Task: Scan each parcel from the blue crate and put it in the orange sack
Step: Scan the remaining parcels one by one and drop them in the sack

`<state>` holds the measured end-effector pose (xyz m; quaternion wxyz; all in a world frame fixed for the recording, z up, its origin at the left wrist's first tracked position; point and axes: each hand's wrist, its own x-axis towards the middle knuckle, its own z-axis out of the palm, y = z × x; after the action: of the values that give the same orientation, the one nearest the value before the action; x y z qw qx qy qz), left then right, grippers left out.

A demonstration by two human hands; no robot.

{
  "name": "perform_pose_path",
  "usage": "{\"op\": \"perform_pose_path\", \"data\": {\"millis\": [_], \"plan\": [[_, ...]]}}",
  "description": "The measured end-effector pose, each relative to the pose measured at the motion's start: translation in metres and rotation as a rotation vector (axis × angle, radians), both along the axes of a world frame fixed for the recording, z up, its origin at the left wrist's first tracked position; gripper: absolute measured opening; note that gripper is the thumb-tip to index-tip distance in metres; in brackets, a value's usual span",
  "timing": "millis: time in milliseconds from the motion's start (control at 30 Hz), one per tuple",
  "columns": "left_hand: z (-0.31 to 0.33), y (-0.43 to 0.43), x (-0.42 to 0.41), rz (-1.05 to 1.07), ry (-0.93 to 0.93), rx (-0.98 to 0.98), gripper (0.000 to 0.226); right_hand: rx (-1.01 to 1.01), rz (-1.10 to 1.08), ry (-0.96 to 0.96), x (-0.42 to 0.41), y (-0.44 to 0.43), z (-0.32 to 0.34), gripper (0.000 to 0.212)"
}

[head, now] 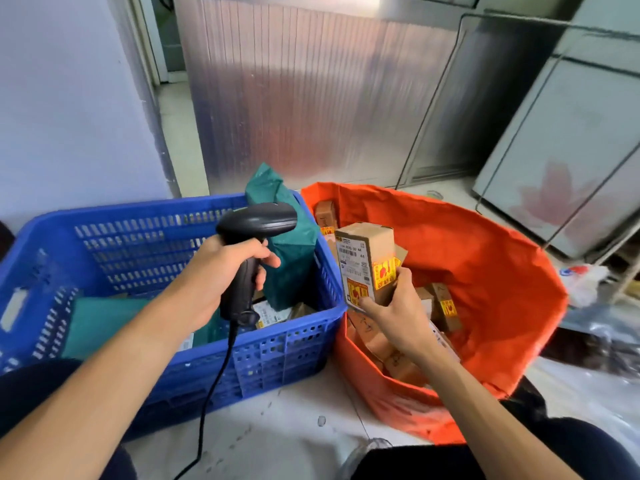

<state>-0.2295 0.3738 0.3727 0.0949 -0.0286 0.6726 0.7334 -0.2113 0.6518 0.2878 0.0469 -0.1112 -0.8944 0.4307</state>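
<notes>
Metal panel (311, 98) fills the background, standing on a pale floor (277, 427).

Blue crate (138, 244) sits on the left, orange sack (467, 271) on the right. They touch at the crate's right wall. The sack mouth is wide open with its rim folded outward.

Crate contents:
- Tall green bag (291, 258), upright in the far right corner, its top poking above the rim.
- Flat green bag (104, 320) lying along the left side.
- Labelled parcel (273, 315) at the bottom, partly hidden behind the scanner handle.

Sack contents: a pile of small brown boxes (446, 306) with yellow-red stickers. Count unclear.

White plastic bag (581, 275) lies on the floor just past the sack's right edge.

Scanner (256, 220) is black and pistol-type, held over the crate with its head pointing right toward the box. Left hand (221, 268) is wrapped fully round the handle, with the index finger forward near the trigger; can't tell whether it is pressed. Cable (214, 386) drops from the handle base, over the crate's front wall and down to the floor.

Box (367, 251) is small brown cardboard, held upright above the sack's left edge, just right of the crate rim. Its white barcode label faces the scanner, with yellow-red stickers on the lower part. It is clear of the pile below. Right hand (398, 306) holds it from underneath, thumb on the label face and fingers curled round the right side and bottom.

Scanner head and box are close but not touching.
</notes>
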Motion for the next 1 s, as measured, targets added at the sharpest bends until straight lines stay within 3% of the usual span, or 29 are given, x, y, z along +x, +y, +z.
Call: {"op": "perform_pose_path", "data": {"millis": [167,433,800,1000], "plan": [[-0.013,0.020,-0.003,-0.030,-0.035,-0.016,0.013,0.118,-0.134,-0.111,0.005,0.050,-0.020,0.056],[-0.025,0.023,-0.005,-0.011,-0.069,-0.030,0.019,0.249,-0.061,-0.268,0.013,0.064,-0.051,0.066],[-0.025,0.016,-0.004,0.014,-0.097,0.005,0.015,-0.200,-0.245,-0.266,0.000,0.065,-0.049,0.049],[-0.022,0.017,-0.003,0.009,-0.104,0.005,0.015,-0.291,-0.088,-0.338,0.005,0.057,-0.057,0.038]]}}
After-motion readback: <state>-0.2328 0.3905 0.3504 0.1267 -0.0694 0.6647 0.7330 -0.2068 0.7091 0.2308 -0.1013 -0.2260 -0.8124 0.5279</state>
